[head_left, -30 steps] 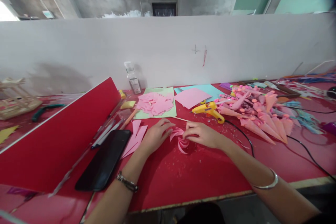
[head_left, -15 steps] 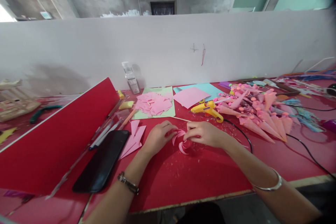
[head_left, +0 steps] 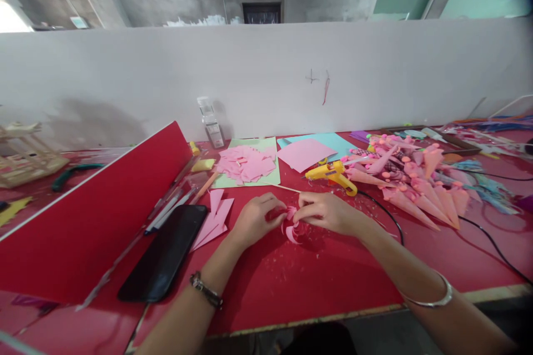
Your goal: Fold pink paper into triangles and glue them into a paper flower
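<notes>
A curled, cut piece of pink paper point(head_left: 292, 234) hangs between my two hands just over the red table. My left hand point(head_left: 262, 217) pinches its left side with thumb and fingertips. On the other side, my right hand point(head_left: 327, 214) grips it between thumb and bent fingers. Its upper part is partly hidden by my fingertips. A thin wooden stick point(head_left: 283, 186) lies behind my hands. To the left of my left hand are flat pink paper pieces point(head_left: 213, 219). The yellow glue gun point(head_left: 333, 175) rests beyond my right hand.
A black phone point(head_left: 164, 255) and a slanted red board point(head_left: 95, 216) lie at the left. Pink cut pieces point(head_left: 245, 163) are heaped on green paper point(head_left: 266, 178). Pink paper cones point(head_left: 433, 197) pile up at the right, near a black cable point(head_left: 391, 216). A clear bottle point(head_left: 211, 125) stands behind.
My fingertips have come slightly closer together around the pink paper, and its curls have shifted and bunched. The whole view has moved a little. Everything else lies as before.
</notes>
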{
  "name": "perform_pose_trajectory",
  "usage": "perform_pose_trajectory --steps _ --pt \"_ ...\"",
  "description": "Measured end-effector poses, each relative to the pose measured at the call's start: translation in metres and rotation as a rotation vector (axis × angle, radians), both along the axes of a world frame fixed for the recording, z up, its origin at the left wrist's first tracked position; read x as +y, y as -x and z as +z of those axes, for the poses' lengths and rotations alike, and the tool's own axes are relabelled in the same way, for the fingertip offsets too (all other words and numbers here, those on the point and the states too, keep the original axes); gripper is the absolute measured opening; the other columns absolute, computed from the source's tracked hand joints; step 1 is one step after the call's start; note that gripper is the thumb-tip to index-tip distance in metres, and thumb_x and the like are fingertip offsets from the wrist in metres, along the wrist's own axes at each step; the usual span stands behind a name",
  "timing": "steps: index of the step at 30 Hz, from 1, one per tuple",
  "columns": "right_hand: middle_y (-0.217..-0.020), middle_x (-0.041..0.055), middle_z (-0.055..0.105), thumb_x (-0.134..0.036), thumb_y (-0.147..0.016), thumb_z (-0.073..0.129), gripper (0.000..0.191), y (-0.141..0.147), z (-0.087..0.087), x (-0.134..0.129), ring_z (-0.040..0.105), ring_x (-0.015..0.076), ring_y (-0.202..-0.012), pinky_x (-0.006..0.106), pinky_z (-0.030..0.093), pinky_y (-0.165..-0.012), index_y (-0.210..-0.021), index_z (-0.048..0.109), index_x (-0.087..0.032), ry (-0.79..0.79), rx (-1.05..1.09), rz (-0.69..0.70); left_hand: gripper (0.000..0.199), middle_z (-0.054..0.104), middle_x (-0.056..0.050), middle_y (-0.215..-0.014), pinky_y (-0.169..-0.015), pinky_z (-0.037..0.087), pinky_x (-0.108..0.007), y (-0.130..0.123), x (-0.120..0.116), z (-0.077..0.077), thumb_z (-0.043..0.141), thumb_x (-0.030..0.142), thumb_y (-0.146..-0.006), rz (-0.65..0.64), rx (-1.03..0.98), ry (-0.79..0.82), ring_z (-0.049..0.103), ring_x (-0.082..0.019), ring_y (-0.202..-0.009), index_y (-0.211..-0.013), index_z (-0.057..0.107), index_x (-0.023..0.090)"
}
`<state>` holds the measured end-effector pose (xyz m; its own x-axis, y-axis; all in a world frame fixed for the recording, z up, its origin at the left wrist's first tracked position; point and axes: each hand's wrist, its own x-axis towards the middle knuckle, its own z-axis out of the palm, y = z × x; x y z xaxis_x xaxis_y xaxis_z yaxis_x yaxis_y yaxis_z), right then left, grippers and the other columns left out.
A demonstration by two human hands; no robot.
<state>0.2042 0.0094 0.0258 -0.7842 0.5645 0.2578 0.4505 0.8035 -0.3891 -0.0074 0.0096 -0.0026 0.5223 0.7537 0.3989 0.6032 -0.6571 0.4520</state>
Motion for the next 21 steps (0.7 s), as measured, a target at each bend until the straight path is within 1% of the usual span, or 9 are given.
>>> perform_pose_trajectory --steps 4,8,12,14,17,21 --pt "-0.08 0.0019 0.05 -0.023 -0.085 0.041 0.023 0.0013 -0.0007 -0.0003 0.047 0.01 -0.068 0.02 0.034 -0.06 -0.086 0.064 -0.022 -0.02 -0.014 0.006 0.011 0.057 -0.002 -0.076 -0.064 0.039 -0.023 0.0007 0.0031 -0.0022 0.051 0.02 -0.077 0.004 0.029 -0.023 0.051 -0.011 -0.067 -0.083 0.06 0.019" --pt "-0.08 0.0015 0.05 -0.022 -0.085 0.041 0.023 0.0026 -0.0007 -0.0008 0.047 0.0098 -0.068 0.02 0.034 -0.06 -0.086 0.064 -0.022 -0.034 -0.03 0.013 0.01 0.058 -0.001 -0.076 -0.066 0.037 -0.025 0.0005 0.0038 -0.0008 0.053 0.021 -0.076 0.004 0.075 -0.051 0.052 -0.012 -0.069 -0.081 0.06 0.019" --pt "-0.082 0.0021 0.051 -0.023 -0.085 0.04 0.023 0.0042 -0.0008 -0.0013 0.049 0.0105 -0.071 0.02 0.034 -0.062 -0.088 0.064 -0.023 -0.019 -0.031 0.025 0.008 0.059 -0.002 -0.079 -0.067 0.036 -0.025 -0.0015 0.002 0.0008 0.053 0.021 -0.076 0.01 0.077 -0.047 0.053 -0.012 -0.072 -0.078 0.061 0.018" --pt "-0.083 0.0023 0.052 -0.024 -0.084 0.042 0.022 0.005 -0.0002 -0.0022 0.049 0.011 -0.073 0.021 0.035 -0.064 -0.089 0.063 -0.023 -0.003 -0.025 0.021 0.008 0.058 -0.001 -0.077 -0.066 0.036 -0.024 -0.0016 0.0021 0.0001 0.054 0.021 -0.075 0.026 0.074 -0.034 0.052 -0.012 -0.07 -0.076 0.061 0.018" --pt "-0.085 0.0027 0.053 -0.026 -0.084 0.043 0.021 0.0053 0.002 -0.0038 0.05 0.0117 -0.076 0.022 0.036 -0.067 -0.09 0.062 -0.022 0.027 -0.007 0.017 0.007 0.057 -0.001 -0.075 -0.062 0.036 -0.023 0.0007 0.0041 -0.0021 0.054 0.019 -0.074 0.1 0.059 -0.02 0.05 -0.011 -0.065 -0.076 0.061 0.018" --pt "-0.085 0.0032 0.052 -0.028 -0.085 0.041 0.022 0.0043 0.0023 -0.0031 0.05 0.0125 -0.078 0.023 0.037 -0.069 -0.091 0.061 -0.021 0.046 0.017 -0.007 0.005 0.057 -0.001 -0.074 -0.059 0.036 -0.022 0.0054 0.0068 -0.0028 0.055 0.019 -0.073 0.26 0.034 -0.024 0.049 -0.011 -0.061 -0.075 0.059 0.018"
